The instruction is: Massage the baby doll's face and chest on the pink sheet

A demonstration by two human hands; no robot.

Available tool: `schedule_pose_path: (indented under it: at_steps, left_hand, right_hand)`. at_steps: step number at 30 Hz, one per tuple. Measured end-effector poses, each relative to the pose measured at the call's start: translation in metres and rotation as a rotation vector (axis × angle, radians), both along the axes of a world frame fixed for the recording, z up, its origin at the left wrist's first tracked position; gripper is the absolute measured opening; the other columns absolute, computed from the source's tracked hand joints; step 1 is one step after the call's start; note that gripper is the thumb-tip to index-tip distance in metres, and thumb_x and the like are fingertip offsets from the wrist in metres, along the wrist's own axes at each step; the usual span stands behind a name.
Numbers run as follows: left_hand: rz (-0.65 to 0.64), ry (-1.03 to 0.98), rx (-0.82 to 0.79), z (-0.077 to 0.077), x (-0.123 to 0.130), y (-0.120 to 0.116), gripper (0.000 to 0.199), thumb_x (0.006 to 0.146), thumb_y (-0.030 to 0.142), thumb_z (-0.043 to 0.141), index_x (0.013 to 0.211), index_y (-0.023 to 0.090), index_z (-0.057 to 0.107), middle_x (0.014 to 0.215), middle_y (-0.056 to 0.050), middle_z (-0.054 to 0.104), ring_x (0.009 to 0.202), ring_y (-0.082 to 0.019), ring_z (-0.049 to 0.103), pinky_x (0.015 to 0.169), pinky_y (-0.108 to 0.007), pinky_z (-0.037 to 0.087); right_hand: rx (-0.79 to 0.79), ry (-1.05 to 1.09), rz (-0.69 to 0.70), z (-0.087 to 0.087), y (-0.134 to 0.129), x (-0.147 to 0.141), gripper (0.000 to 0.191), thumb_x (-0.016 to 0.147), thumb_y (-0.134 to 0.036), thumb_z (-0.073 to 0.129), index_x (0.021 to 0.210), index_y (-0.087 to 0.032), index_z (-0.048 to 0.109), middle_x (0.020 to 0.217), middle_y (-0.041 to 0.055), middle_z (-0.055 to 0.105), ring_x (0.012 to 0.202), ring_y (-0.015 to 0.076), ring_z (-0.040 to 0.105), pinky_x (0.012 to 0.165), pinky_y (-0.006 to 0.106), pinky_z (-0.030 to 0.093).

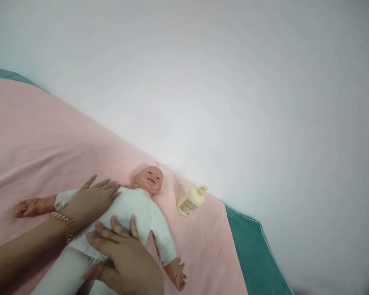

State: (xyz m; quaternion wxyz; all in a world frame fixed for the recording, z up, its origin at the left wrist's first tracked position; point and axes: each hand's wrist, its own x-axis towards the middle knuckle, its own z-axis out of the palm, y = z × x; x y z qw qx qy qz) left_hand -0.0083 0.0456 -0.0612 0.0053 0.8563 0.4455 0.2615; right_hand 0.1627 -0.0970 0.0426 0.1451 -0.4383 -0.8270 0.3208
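Note:
A baby doll [138,209] in a white cloth suit lies on its back, arms spread. Its bare plastic head [150,180] is turned toward the upper right. My left hand [94,203], with a beaded bracelet at the wrist, rests on the doll's chest near one shoulder, fingers stretched out. Lower on the doll's belly, my right hand [126,254] lies palm down with its fingers spread. Neither hand grips anything. Parts of the doll's torso are hidden under my hands, and its legs run out of the frame's bottom edge.
To the right of the doll, a pale yellow pump bottle [190,201] with a printed label stands on the pink cloth [209,241]. Green surface [255,237] shows past the cloth's edges. Behind rises a plain white wall [218,102].

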Motion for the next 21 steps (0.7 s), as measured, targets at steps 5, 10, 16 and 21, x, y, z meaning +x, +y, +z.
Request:
schedule_pose_path:
  at_steps: [5, 10, 16, 21]
  left_hand:
    - [0.001, -0.045, -0.001, -0.002, 0.002, 0.000, 0.042, 0.086, 0.022, 0.036, 0.108, 0.026, 0.072, 0.126, -0.011, 0.064, 0.123, -0.038, 0.052, 0.108, -0.065, 0.018]
    - [0.033, -0.050, 0.009, -0.001, 0.004, 0.000, 0.044, 0.093, 0.031, 0.033, 0.115, 0.021, 0.070, 0.124, -0.014, 0.064, 0.121, -0.037, 0.054, 0.109, -0.063, 0.018]
    - [0.040, -0.057, -0.018, 0.003, 0.005, -0.001, 0.045, 0.095, 0.034, 0.033, 0.116, 0.020, 0.069, 0.123, -0.012, 0.066, 0.121, -0.034, 0.055, 0.113, -0.060, 0.013]
    - [-0.043, -0.178, -0.091, 0.032, 0.007, -0.007, 0.043, 0.098, 0.035, 0.032, 0.116, 0.020, 0.069, 0.120, -0.007, 0.068, 0.113, -0.026, 0.060, 0.110, -0.050, 0.030]
  right_hand:
    - [0.069, -0.057, -0.184, -0.006, 0.017, 0.004, 0.062, 0.091, -0.056, 0.054, 0.147, -0.042, 0.031, 0.157, -0.0072, 0.018, 0.147, 0.0269, 0.012, 0.118, 0.057, -0.009]
    - [-0.047, -0.163, -0.260, -0.002, 0.023, 0.017, 0.095, 0.082, -0.065, 0.060, 0.154, -0.026, 0.011, 0.159, 0.0030, 0.005, 0.148, 0.0283, -0.001, 0.115, 0.061, -0.008]
    - [-0.210, -0.222, -0.391, -0.002, 0.022, 0.045, 0.117, 0.072, -0.068, 0.067, 0.153, -0.019, -0.002, 0.159, 0.0059, -0.005, 0.147, 0.0284, -0.010, 0.113, 0.062, -0.012]
    - [-0.271, -0.219, -0.455, -0.003, 0.020, 0.071, 0.132, 0.059, -0.064, 0.080, 0.153, -0.018, -0.001, 0.160, 0.0088, -0.002, 0.146, 0.0294, -0.010, 0.118, 0.056, -0.003]
